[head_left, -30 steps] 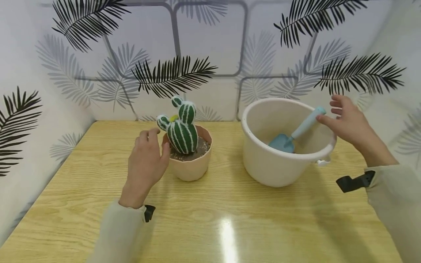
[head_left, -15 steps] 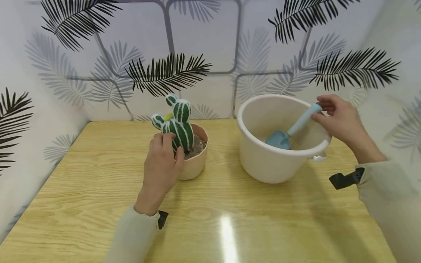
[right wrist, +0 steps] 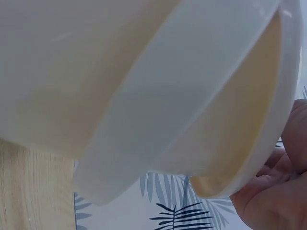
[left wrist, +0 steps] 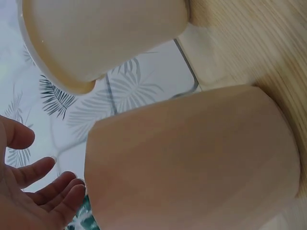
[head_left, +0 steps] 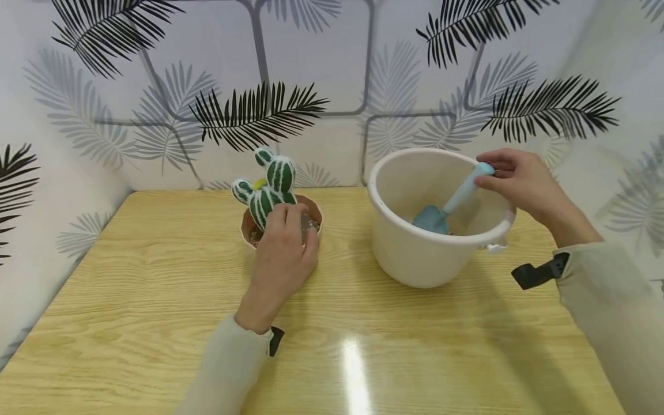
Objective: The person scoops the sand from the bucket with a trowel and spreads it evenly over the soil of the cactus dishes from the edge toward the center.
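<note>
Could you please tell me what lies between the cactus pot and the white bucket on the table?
In the head view, only bare wooden tabletop shows between the cactus pot and the white bucket.

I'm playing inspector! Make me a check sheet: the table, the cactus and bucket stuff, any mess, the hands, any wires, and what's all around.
Surface: wood-grain table, with a bright streak of light near the front.
Job's things: green-and-white cactus in a peach pot; to its right, a white bucket with a blue scoop slanting inside, blade down.
Clutter: nothing seen.
Hands: the left hand is over the pot, in front of the cactus, touching or not hard to tell; the right hand pinches the end of the scoop's handle.
Cables: nothing seen.
Surroundings: white backdrop with black and gray leaves.
</note>
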`<move>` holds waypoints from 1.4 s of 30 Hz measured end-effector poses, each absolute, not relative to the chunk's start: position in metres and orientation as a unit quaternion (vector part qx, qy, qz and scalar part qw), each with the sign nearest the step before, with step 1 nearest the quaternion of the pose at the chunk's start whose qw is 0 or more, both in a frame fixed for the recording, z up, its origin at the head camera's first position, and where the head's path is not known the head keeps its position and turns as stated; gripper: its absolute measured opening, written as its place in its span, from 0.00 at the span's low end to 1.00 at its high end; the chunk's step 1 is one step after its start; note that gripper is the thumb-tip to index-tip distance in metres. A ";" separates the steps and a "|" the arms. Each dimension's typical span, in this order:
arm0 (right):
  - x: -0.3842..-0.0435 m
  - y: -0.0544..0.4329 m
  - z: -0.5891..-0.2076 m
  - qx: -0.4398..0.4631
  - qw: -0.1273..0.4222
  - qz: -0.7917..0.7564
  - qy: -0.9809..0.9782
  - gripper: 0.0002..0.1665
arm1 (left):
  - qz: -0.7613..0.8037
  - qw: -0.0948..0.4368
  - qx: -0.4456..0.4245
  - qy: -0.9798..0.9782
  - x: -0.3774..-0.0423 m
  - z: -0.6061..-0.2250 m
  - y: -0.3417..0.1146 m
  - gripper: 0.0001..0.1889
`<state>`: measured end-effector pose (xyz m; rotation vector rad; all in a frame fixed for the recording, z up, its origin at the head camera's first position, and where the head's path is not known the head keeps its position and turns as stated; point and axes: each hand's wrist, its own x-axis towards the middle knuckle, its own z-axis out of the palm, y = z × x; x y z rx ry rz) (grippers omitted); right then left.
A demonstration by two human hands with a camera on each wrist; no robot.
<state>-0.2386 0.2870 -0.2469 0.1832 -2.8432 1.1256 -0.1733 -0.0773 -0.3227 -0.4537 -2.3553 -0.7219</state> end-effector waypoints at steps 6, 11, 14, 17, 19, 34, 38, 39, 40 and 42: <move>-0.242 0.283 -0.244 0.081 -0.005 0.367 -0.927 0.29 | -0.327 0.266 -0.193 -0.886 -0.177 -0.317 -0.064 0.10; -0.243 0.276 -0.244 0.095 -0.026 0.395 -0.913 0.27 | -0.373 0.207 -0.191 -0.884 -0.180 -0.313 -0.052 0.18; -0.244 0.272 -0.244 0.102 -0.034 0.408 -0.907 0.27 | -0.402 0.176 -0.186 -0.879 -0.184 -0.310 -0.044 0.19; -0.246 0.269 -0.244 0.108 -0.037 0.417 -0.902 0.25 | -0.440 0.143 -0.184 -0.867 -0.189 -0.307 -0.035 0.20; -0.247 0.268 -0.244 0.111 -0.036 0.421 -0.899 0.24 | -0.460 0.125 -0.185 -0.860 -0.193 -0.306 -0.028 0.20; -0.251 0.261 -0.250 0.100 -0.068 0.441 -0.889 0.26 | -0.563 0.051 -0.128 -0.815 -0.211 -0.299 0.013 0.28; -0.251 0.260 -0.250 0.099 -0.064 0.445 -0.888 0.22 | -0.591 0.025 -0.073 -0.803 -0.214 -0.297 0.018 0.29; -0.251 0.260 -0.250 0.100 -0.062 0.444 -0.888 0.21 | -0.598 0.019 -0.061 -0.799 -0.214 -0.296 0.019 0.28; -0.250 0.259 -0.249 0.099 -0.059 0.443 -0.889 0.20 | -0.607 0.011 -0.049 -0.793 -0.215 -0.295 0.019 0.27; -0.249 0.258 -0.248 0.102 -0.053 0.440 -0.891 0.19 | -0.625 -0.004 -0.032 -0.780 -0.216 -0.294 0.021 0.24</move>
